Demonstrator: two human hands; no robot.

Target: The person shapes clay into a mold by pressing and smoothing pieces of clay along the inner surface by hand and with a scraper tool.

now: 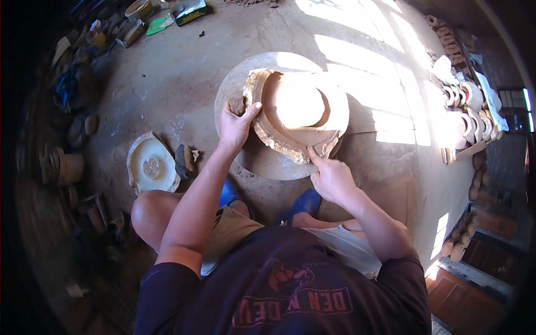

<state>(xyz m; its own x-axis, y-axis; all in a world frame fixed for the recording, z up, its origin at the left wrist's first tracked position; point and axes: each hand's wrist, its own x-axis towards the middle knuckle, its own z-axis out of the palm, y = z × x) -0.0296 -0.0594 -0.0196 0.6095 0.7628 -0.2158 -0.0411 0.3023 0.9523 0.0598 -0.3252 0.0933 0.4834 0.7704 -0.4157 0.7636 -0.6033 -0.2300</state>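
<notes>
A broken-edged, pale mould [286, 146] with clay lining its round hollow lies on a round turntable [229, 84] in front of me. Its left rim is gripped by my left hand [237, 127], thumb on top and fingers curled at the outer side. Brown clay covers those fingers, or a lump sits in them; I cannot tell which. At the near rim, the stretched index finger of my right hand [334, 177] touches the clay edge. That hand's other fingers are bent and hold nothing visible. Strong sunlight washes out the hollow's floor.
Left of my knee lies another broken-edged round mould [152, 166], with a dark lump [184, 161] beside it. Containers, including a pale pot [70, 168], line the left side. Stacked curved clay pieces [474, 125] stand at right. My blue shoes [304, 205] are near the turntable.
</notes>
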